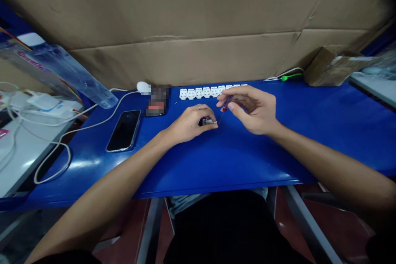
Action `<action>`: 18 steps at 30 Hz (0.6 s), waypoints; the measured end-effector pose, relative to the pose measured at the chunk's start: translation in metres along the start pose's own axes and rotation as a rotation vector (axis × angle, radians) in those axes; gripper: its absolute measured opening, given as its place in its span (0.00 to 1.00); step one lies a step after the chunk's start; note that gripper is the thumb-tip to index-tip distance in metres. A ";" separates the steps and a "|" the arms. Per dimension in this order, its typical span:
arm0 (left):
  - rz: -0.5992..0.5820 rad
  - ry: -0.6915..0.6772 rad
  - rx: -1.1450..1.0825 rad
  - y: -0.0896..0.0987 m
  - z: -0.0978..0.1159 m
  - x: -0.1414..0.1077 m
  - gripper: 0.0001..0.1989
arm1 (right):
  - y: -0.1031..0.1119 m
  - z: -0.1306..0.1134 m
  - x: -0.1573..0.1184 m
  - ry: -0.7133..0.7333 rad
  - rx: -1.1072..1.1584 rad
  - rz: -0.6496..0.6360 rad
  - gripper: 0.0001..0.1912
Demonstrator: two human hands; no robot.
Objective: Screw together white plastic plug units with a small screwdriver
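Note:
My left hand [194, 123] is closed on a small white part [209, 121], pinched between thumb and fingers just above the blue table. A ring is on one of its fingers. My right hand [252, 109] grips a small screwdriver [227, 102] with a purple and red handle. Its thin shaft slants down to the left, and the tip is at or very near the right end of the white part; contact is too small to make out. Behind my hands, several white parts [199, 93] stand in a row, the right end partly hidden by my right hand.
A phone [123, 130] lies on the blue table [198, 169] at the left, near a pixelated dark object [157, 101] and white cables [68, 148]. A plastic bottle [77, 72] leans far left. A cardboard box [328, 67] stands back right, below a cardboard wall [198, 8].

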State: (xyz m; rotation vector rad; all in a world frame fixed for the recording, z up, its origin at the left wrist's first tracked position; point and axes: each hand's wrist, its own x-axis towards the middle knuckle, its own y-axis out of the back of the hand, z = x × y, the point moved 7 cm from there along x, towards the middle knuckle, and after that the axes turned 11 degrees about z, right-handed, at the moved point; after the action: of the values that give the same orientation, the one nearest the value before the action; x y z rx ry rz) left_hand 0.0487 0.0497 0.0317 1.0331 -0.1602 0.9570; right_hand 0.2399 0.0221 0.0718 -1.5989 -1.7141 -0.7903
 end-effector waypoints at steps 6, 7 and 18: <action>-0.039 -0.102 0.078 0.005 0.010 0.000 0.07 | 0.000 0.000 0.000 -0.005 -0.014 -0.008 0.19; -0.043 -0.115 0.091 0.005 0.011 -0.001 0.07 | 0.000 0.000 0.000 -0.009 -0.018 -0.010 0.19; -0.078 -0.178 0.251 -0.001 0.011 -0.002 0.10 | -0.001 0.001 0.000 -0.005 0.000 -0.017 0.21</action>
State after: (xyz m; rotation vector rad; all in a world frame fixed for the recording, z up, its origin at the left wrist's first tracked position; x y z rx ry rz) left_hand 0.0520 0.0393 0.0360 1.3471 -0.1488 0.8272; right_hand 0.2388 0.0226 0.0712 -1.5899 -1.7336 -0.7949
